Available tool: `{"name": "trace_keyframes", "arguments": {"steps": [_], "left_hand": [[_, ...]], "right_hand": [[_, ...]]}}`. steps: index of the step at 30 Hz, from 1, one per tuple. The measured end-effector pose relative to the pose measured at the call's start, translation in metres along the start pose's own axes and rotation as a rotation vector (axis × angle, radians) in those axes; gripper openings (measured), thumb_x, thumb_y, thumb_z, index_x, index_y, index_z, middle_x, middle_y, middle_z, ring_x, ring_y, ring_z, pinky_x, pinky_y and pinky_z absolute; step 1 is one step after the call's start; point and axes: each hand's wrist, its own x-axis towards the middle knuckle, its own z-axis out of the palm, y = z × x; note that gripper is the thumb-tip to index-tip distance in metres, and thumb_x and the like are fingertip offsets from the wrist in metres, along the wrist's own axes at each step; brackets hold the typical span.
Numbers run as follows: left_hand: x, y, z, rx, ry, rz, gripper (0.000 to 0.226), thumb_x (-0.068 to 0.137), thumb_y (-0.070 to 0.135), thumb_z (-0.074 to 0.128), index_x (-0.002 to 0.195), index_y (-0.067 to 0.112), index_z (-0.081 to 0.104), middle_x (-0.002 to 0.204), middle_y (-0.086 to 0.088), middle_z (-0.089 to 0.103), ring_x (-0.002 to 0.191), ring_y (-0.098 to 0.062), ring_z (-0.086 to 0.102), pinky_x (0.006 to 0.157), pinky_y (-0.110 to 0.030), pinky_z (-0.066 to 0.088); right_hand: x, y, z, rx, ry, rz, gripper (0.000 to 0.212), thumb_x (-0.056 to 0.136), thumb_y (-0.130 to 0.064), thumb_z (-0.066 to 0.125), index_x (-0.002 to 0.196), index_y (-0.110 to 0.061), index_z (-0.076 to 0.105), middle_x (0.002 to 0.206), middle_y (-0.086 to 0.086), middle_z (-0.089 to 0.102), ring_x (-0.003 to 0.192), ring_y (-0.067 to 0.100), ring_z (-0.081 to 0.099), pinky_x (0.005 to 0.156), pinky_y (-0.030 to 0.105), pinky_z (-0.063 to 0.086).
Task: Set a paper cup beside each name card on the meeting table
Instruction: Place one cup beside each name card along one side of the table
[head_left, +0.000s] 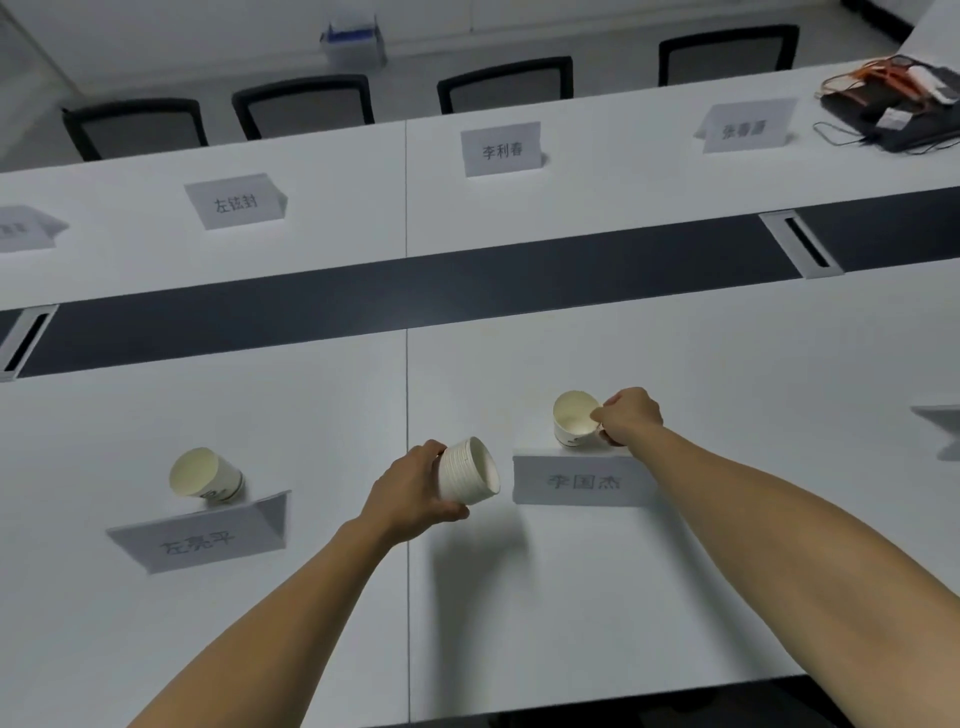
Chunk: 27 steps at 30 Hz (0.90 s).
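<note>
Behind the name card (584, 480), right-hand fingers (597, 415) hide the cup's (571, 415) rim.

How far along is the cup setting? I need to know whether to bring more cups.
Done: a cup stands behind the near-left name card. In hand: the right hand sets a cup behind the middle card; the left hand holds the stack. Left: the far-side cards have none.

Dim, soft shadows, blurred, wide-angle distortion
</note>
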Motion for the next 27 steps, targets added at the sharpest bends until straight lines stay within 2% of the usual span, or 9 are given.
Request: {"name": "trace_keyframes", "arguments": {"steps": [2,4,6,9,14,19,27], "left_hand": [[-0.003,0.008,-0.003,0.017,0.01,0.028,0.069,0.061,0.038,0.085,0.119,0.026,0.05,0.11,0.005,0.059,0.096,-0.019,0.059,0.079,-0.037,0.054],[-0.006,0.02,-0.005,0.032,0.02,0.07,0.07,0.061,0.037,0.086,0.12,0.025,0.049,0.11,0.005,0.058,0.096,-0.018,0.058,0.077,-0.033,0.054],[-0.01,0.04,-0.006,0.059,0.022,0.131,0.07,0.062,0.035,0.086,0.121,0.025,0.049,0.111,0.005,0.058,0.096,-0.018,0.058,0.075,-0.03,0.052],[-0.013,0.075,-0.001,0.09,0.018,0.213,0.069,0.062,0.035,0.087,0.119,0.026,0.048,0.11,0.005,0.057,0.097,-0.018,0.058,0.079,-0.033,0.056],[-0.025,0.142,0.022,0.099,0.021,0.345,0.073,0.06,0.039,0.087,0.121,0.029,0.048,0.115,0.006,0.058,0.1,-0.02,0.058,0.086,-0.04,0.057],[-0.052,0.223,0.071,0.142,0.01,0.451,0.066,0.062,0.035,0.087,0.117,0.026,0.05,0.109,0.005,0.059,0.097,-0.02,0.057,0.083,-0.041,0.055],[-0.103,0.365,0.192,0.167,-0.021,0.538,0.068,0.063,0.036,0.086,0.118,0.027,0.048,0.108,0.006,0.058,0.096,-0.019,0.056,0.081,-0.039,0.054]], "right_hand": [[-0.009,-0.001,-0.01,-0.007,0.016,-0.025,0.026,0.084,-0.01,0.068,0.106,0.004,0.067,0.098,0.023,0.074,0.085,0.034,0.074,0.088,0.048,0.059],[-0.02,0.002,-0.024,-0.03,0.049,-0.063,0.029,0.084,-0.012,0.067,0.107,0.005,0.067,0.103,0.023,0.073,0.074,0.029,0.068,0.087,0.05,0.059],[-0.039,0.011,-0.042,-0.071,0.084,-0.117,0.025,0.085,-0.018,0.066,0.105,-0.003,0.068,0.103,0.017,0.073,0.08,0.026,0.067,0.082,0.043,0.059],[-0.067,0.029,-0.073,-0.179,0.119,-0.189,0.018,0.089,-0.024,0.064,0.105,-0.015,0.065,0.102,0.004,0.068,0.091,0.026,0.065,0.076,0.034,0.053],[-0.097,0.075,-0.137,-0.247,0.205,-0.228,0.022,0.092,-0.025,0.061,0.111,-0.015,0.065,0.106,0.005,0.068,0.091,0.025,0.064,0.072,0.03,0.05],[-0.122,0.142,-0.212,-0.2,0.253,-0.191,0.019,0.091,-0.026,0.062,0.106,-0.017,0.065,0.101,0.003,0.068,0.086,0.023,0.065,0.066,0.028,0.047],[-0.15,0.288,-0.337,-0.105,0.268,-0.203,0.013,0.088,-0.028,0.066,0.094,-0.017,0.066,0.092,0.0,0.069,0.086,0.023,0.068,0.075,0.033,0.054]]}}
